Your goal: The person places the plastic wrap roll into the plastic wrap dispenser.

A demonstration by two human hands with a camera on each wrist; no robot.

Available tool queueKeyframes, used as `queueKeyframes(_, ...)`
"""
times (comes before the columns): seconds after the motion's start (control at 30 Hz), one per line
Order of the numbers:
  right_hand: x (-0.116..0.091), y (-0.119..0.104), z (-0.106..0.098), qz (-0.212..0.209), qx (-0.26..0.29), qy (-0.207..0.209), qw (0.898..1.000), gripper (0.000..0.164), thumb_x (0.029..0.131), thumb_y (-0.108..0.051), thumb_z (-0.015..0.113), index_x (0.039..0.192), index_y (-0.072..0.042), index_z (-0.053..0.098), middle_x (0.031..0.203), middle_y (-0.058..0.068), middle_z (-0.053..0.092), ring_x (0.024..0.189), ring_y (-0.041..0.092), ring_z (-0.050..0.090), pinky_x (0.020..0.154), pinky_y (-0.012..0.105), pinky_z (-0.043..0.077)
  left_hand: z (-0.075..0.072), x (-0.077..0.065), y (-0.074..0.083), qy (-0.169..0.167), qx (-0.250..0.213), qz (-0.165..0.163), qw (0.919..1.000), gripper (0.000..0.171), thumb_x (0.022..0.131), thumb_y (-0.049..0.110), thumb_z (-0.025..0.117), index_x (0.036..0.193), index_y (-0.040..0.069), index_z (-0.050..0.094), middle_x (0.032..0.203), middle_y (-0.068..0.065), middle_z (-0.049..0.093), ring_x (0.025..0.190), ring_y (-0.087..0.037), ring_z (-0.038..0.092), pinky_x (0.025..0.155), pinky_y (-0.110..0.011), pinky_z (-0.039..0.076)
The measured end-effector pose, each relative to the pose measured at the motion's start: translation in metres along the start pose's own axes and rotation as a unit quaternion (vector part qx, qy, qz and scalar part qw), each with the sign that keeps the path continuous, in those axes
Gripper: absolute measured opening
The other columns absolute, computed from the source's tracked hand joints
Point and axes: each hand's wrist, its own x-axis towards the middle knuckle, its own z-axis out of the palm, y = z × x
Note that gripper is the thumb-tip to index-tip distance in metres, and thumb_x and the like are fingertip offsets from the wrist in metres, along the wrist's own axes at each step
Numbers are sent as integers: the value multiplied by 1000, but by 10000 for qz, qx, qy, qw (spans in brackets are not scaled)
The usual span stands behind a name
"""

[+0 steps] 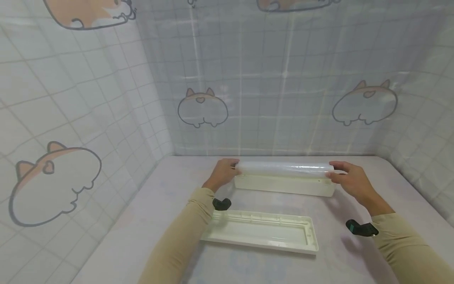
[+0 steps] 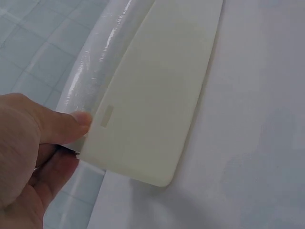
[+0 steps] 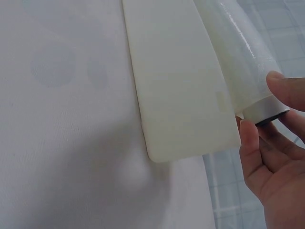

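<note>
A roll of plastic wrap [image 1: 283, 169] spans between both hands, lying along the top of a long cream dispenser box [image 1: 283, 186] near the back of the table. My left hand [image 1: 224, 172] grips the roll's left end, its thumb on the film beside the box's corner in the left wrist view. At the other end my right hand [image 1: 349, 179] holds the roll, and the right wrist view shows thumb and fingers around the tube's end [image 3: 267, 109]. Closer to me lies a cream rectangular lid [image 1: 262, 232], its ridged inner side facing up.
The pale table [image 1: 170, 197] is walled in by a grid-patterned curtain [image 1: 276, 98] at the back and both sides. A dark wrist device [image 1: 222, 204] sits at the left cuff, and another [image 1: 361, 228] at the right cuff.
</note>
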Motion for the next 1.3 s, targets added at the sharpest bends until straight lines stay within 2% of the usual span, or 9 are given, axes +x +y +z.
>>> queueKeyframes(0.23, 0, 0, 4, -80, -44, 73, 9999, 65, 102, -34, 59, 147, 7, 39, 147, 33, 41, 121, 51, 52, 98, 67, 41, 7, -1, -3, 208, 153, 21, 9997, 46, 91, 11, 72, 135, 0, 61, 132, -15, 64, 115, -28, 65, 97, -40, 51)
queueKeyframes(0.53, 1, -2, 7, -373, -294, 111, 9988, 63, 102, -31, 61, 145, 10, 41, 143, 32, 46, 118, 49, 56, 92, 56, 49, 1, -6, -3, 281, 561, 113, 9980, 28, 95, 12, 68, 120, 2, 72, 123, -11, 69, 113, -28, 66, 97, -41, 51)
queueKeyframes(0.73, 1, -4, 5, -299, -238, 48, 9993, 66, 102, -33, 58, 148, 9, 38, 146, 33, 43, 116, 49, 58, 94, 61, 47, -1, -6, -3, 135, 481, 125, 9987, 30, 93, 9, 66, 122, 4, 72, 124, -12, 69, 110, -28, 67, 92, -41, 54)
queueKeyframes(0.93, 0, -3, 3, -253, -247, -96, 9993, 67, 102, -35, 58, 150, 7, 37, 149, 32, 40, 120, 50, 55, 94, 63, 45, 2, -9, -4, 56, 295, -245, 9992, 32, 93, 6, 65, 125, 6, 71, 131, -9, 66, 111, -26, 67, 90, -38, 55)
queueKeyframes(1.07, 1, -3, 0, -381, -535, -98, 9978, 66, 102, -37, 59, 148, 7, 40, 147, 33, 42, 124, 51, 49, 92, 64, 46, 2, -12, -2, 34, 225, -370, 9991, 33, 94, 6, 64, 126, 7, 70, 133, -9, 64, 113, -26, 66, 91, -40, 55)
queueKeyframes(1.3, 5, -2, -4, -410, -946, -49, 9947, 66, 100, -38, 62, 143, 10, 45, 135, 37, 51, 121, 53, 51, 89, 62, 48, 0, -15, 2, 25, 60, -286, 9996, 34, 92, 3, 63, 125, 7, 70, 135, -9, 63, 111, -27, 67, 89, -40, 56)
